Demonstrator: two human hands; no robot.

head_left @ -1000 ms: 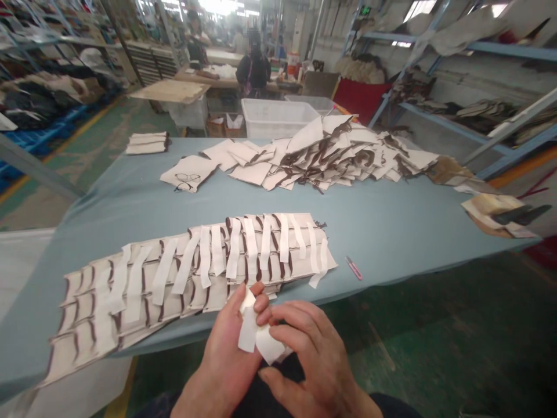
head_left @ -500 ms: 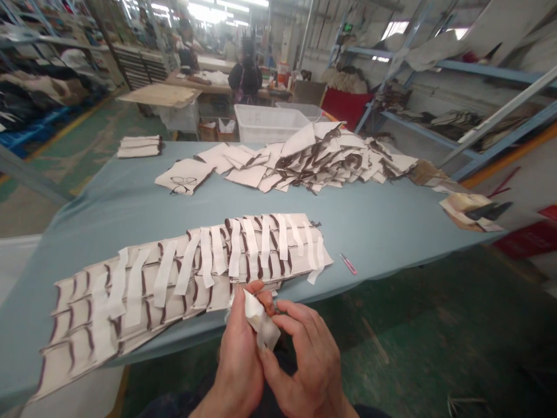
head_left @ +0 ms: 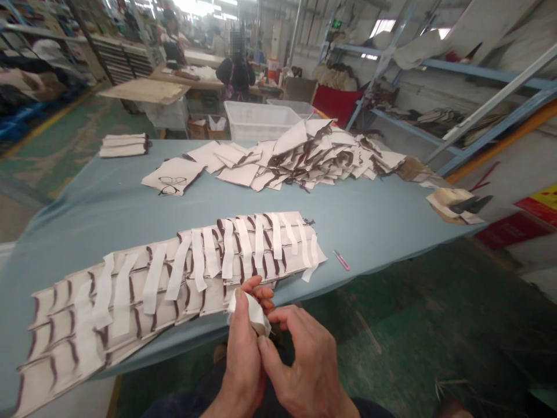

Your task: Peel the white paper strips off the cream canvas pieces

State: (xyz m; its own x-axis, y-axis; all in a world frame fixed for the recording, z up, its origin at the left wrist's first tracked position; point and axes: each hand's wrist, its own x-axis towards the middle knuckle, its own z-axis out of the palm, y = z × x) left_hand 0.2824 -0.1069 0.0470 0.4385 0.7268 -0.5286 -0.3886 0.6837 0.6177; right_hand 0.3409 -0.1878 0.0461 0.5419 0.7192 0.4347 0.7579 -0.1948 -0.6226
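My left hand (head_left: 241,351) is closed around a crumpled white strip (head_left: 256,313), thumb lying along its near side, and holds it just off the table's front edge. My right hand (head_left: 307,360) meets it from the right, with thumb and curled fingers at the strip's lower end. Part of the strip is hidden by the fingers. Beyond my hands, rows of overlapping cream fabric pieces (head_left: 174,310) with dark brown edges lie on the table. Several white strips (head_left: 154,278) lie crosswise over them. A pair of pink-handled snips (head_left: 342,261) rests to the right.
A blue-grey cloth covers the table (head_left: 369,215). At its back is a heap of cream pieces (head_left: 300,154), with eyeglasses (head_left: 169,184) on one piece at left. A small stack (head_left: 124,145) lies far left. Behind stand a white bin (head_left: 261,119) and a person (head_left: 236,75).
The white strip between my hands shows less of its length, its loose end no longer hanging toward the right. My view has shifted slightly right. The pieces on the table have not moved.
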